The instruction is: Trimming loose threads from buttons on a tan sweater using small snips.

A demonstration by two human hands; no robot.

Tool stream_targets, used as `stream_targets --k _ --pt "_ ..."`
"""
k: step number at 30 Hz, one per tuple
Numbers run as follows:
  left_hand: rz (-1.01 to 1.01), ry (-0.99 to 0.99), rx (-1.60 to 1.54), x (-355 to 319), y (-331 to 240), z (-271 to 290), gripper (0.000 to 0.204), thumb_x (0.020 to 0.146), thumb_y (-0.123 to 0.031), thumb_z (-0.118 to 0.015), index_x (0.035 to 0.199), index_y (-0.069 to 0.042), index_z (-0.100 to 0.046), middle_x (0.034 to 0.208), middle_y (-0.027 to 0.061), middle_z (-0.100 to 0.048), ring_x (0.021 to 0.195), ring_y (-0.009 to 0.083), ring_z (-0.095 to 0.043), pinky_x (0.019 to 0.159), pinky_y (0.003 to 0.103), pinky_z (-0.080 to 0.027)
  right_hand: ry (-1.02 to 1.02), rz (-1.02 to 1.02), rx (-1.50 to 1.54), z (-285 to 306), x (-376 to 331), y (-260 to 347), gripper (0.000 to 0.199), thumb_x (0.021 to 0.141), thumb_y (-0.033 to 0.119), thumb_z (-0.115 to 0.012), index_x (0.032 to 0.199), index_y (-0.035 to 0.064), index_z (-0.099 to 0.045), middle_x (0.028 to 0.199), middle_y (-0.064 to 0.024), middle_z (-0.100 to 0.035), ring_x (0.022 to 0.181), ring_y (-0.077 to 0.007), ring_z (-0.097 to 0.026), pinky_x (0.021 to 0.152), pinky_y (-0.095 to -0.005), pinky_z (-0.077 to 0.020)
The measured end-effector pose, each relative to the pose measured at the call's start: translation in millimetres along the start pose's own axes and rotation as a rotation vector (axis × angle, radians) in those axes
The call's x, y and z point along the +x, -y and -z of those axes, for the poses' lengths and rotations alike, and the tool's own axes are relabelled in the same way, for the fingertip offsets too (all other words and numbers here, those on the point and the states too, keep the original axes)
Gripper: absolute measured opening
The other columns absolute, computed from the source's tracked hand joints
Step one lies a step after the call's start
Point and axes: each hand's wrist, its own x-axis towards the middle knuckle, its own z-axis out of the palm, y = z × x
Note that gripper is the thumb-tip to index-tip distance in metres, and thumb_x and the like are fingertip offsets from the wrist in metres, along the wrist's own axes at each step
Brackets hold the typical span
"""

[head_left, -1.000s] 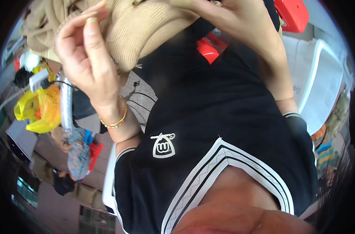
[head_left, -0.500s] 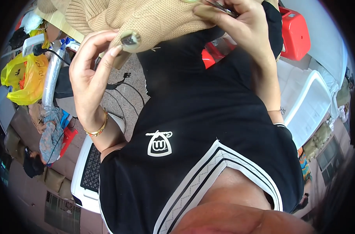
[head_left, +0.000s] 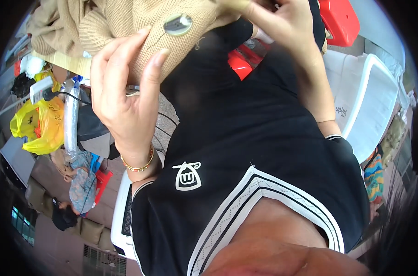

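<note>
A tan ribbed-knit garment (head_left: 121, 23) is bunched across the top of the head view. A large, shiny, grey-green round button (head_left: 177, 24) lies on it near its lower edge. My left hand (head_left: 126, 87) grips that edge between thumb and fingers, just below and left of the button. My right hand (head_left: 282, 23) is at the top edge, right of the button, its thumb reaching left toward the knit. Its fingers are curled and partly cut off by the frame, so what they hold cannot be made out.
A red plastic stool (head_left: 342, 20) and a white plastic bin (head_left: 370, 101) stand at the right. To the left are a yellow plastic bag (head_left: 43, 126), a white power strip (head_left: 42, 89) with black cable, and a wooden tabletop (head_left: 75, 63). A person (head_left: 82, 179) sits farther off at left.
The garment and button have shifted up and right in view. My left hand is farther right and its thumb has left the button. The dark metal thing in my right hand has mostly gone from sight.
</note>
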Motion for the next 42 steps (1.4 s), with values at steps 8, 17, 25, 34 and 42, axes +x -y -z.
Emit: stream_targets --k 8,17,25,34,42 --pt "0.082 -0.034 -0.083 8 -5 -8 0.029 0.074 -0.001 -0.084 0.103 -0.003 -0.076 0.092 0.0071 -0.065 0.090 0.0171 -0.061 0.080 0.027 -0.049 0.170 0.399 0.086 -28 3 -10 0.036 0.079 0.001 -0.077 0.114 0.0002 -0.069 0.096 -0.0105 -0.072 0.079 -0.0181 -0.068 0.068 -0.0280 -0.0523" --pt "0.132 -0.071 -0.211 13 -2 -15 0.015 0.080 0.001 -0.079 0.095 -0.001 -0.075 0.091 0.0045 -0.062 0.086 0.0120 -0.059 0.073 0.022 -0.046 0.072 -0.058 0.557 -41 -17 -19 0.024 0.084 0.000 -0.073 0.107 -0.0049 -0.070 0.093 -0.0090 -0.074 0.086 -0.0088 -0.065 0.074 -0.0242 -0.0525" --pt "0.118 -0.119 -0.264 19 0 -20 0.009 0.082 0.000 -0.078 0.090 0.000 -0.074 0.093 0.0050 -0.063 0.085 0.0116 -0.060 0.072 0.022 -0.046 0.113 -0.056 0.241 -39 -10 -1 0.024 0.091 0.005 -0.071 0.113 -0.0044 -0.070 0.101 -0.0062 -0.074 0.090 -0.0056 -0.063 0.078 -0.0223 -0.0523" --pt "-0.069 -0.089 -0.281 29 -1 -29 0.004 0.089 -0.001 -0.071 0.093 0.001 -0.069 0.097 0.0084 -0.068 0.085 0.0130 -0.062 0.075 0.023 -0.049 0.132 -0.262 0.812 -40 -7 -6 0.026 0.092 0.008 -0.071 0.115 -0.0046 -0.069 0.103 -0.0077 -0.074 0.092 -0.0062 -0.063 0.080 -0.0211 -0.0518" --pt "0.026 -0.139 -0.397 27 6 -35 0.006 0.093 -0.002 -0.067 0.094 0.004 -0.067 0.097 0.0085 -0.069 0.083 0.0107 -0.062 0.075 0.022 -0.049 0.109 0.043 0.125 -1 -15 15 0.028 0.090 0.017 -0.072 0.115 0.0060 -0.066 0.088 -0.0078 -0.059 0.081 -0.0235 -0.062 0.071 -0.0294 -0.0461"
